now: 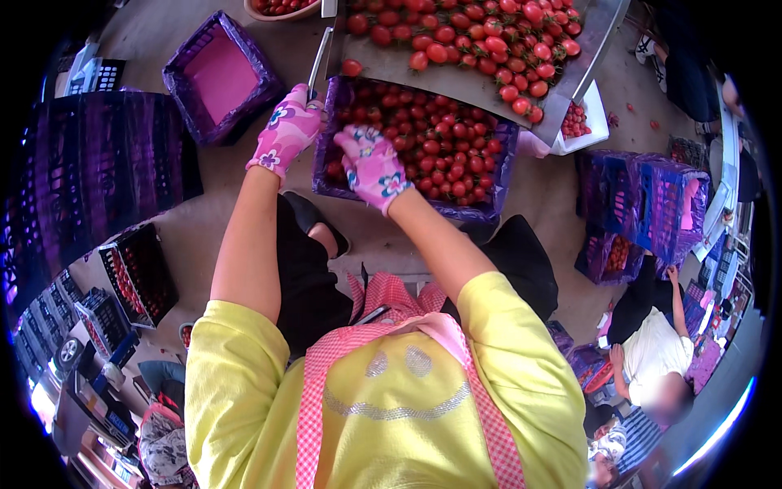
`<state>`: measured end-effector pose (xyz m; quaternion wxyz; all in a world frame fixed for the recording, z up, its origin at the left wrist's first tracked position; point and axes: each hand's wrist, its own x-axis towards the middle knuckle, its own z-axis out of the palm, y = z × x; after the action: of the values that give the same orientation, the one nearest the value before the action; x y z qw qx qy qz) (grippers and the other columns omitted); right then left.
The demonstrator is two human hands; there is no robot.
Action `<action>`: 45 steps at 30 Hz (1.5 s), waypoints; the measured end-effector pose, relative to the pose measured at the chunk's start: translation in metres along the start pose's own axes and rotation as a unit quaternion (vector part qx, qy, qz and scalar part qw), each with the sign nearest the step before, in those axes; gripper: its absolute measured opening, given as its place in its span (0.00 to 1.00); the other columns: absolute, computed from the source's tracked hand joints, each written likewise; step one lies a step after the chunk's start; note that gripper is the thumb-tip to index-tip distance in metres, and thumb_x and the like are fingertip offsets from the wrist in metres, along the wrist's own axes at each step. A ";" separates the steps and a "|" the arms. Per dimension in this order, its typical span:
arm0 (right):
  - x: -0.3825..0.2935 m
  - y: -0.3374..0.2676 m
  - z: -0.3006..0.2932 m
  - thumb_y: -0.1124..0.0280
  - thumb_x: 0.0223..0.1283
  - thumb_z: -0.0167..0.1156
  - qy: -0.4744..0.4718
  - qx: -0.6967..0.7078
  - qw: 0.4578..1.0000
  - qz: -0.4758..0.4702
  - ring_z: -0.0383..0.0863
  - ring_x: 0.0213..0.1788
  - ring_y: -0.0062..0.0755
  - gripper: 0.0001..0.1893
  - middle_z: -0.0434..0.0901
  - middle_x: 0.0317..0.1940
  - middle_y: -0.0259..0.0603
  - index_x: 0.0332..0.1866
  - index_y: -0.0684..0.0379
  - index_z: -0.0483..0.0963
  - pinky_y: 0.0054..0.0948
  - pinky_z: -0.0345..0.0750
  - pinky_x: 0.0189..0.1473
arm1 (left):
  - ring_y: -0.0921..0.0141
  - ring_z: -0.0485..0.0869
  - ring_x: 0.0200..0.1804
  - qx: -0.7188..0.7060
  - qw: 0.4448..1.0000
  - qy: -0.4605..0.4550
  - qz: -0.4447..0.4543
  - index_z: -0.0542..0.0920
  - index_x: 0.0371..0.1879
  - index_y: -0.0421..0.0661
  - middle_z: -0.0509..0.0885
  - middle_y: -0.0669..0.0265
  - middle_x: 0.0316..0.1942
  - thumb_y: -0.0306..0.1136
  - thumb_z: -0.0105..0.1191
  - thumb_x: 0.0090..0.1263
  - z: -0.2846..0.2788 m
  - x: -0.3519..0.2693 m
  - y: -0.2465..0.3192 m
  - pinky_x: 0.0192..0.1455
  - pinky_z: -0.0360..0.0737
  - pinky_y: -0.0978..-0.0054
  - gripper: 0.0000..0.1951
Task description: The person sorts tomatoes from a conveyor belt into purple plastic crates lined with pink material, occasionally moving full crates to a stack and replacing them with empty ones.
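Observation:
A deep crate (pixel 504 174) lined with purple plastic stands before me, filled with red cherry tomatoes (pixel 437 147). My right hand (pixel 374 165), in a pink flowered glove, rests over the tomatoes on the crate's left side. Its palm is turned away, so anything beneath the fingers is hidden. Just outside the crate's left wall is my left hand (pixel 287 131), gloved alike. Its fingers curl by the lower end of a thin metal bar (pixel 321 61); whether they grip it is unclear. Above the crate's far side slopes a metal tray (pixel 385 64) carrying more tomatoes with green stems.
At the upper left sits a purple-lined crate (pixel 223 76) with a pink bottom. A white container (pixel 595 119) of small red fruit stands right of the tray. Stacked crates (pixel 641 195) are at the right, and a person (pixel 660 348) is lower right. Dark crates (pixel 137 275) stand left.

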<state>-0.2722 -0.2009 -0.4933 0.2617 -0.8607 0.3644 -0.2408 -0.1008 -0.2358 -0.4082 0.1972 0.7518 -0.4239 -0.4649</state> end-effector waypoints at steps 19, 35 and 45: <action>-0.058 0.073 -0.124 0.66 0.48 0.55 -0.248 -0.295 0.922 0.021 0.69 0.55 0.46 0.16 0.72 0.49 0.46 0.45 0.54 0.72 0.44 0.63 0.57 | 0.73 0.79 0.34 0.081 0.996 0.015 0.032 0.71 0.44 0.40 0.79 0.62 0.32 0.35 0.50 0.66 0.001 0.003 -0.002 0.39 0.75 0.75 0.13; -0.077 0.056 -0.163 0.68 0.56 0.51 -0.252 -0.189 0.942 0.111 0.76 0.45 0.45 0.18 0.76 0.42 0.48 0.53 0.58 0.69 0.38 0.72 0.49 | 0.70 0.80 0.38 0.072 0.997 -0.013 -0.005 0.70 0.47 0.40 0.80 0.58 0.36 0.40 0.52 0.65 0.000 -0.006 0.012 0.43 0.75 0.74 0.18; -0.086 0.045 -0.162 0.63 0.54 0.54 -0.316 -0.123 0.932 0.126 0.75 0.46 0.43 0.13 0.76 0.40 0.47 0.40 0.60 0.73 0.40 0.71 0.48 | 0.54 0.76 0.52 0.126 0.992 -0.017 -0.009 0.68 0.52 0.40 0.78 0.47 0.45 0.43 0.50 0.63 0.001 0.005 0.002 0.52 0.70 0.66 0.23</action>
<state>-0.4459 -0.2078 -0.4197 0.2837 -0.8649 0.3949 0.1248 -0.1011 -0.2407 -0.4102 0.0898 0.7663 -0.4756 -0.4224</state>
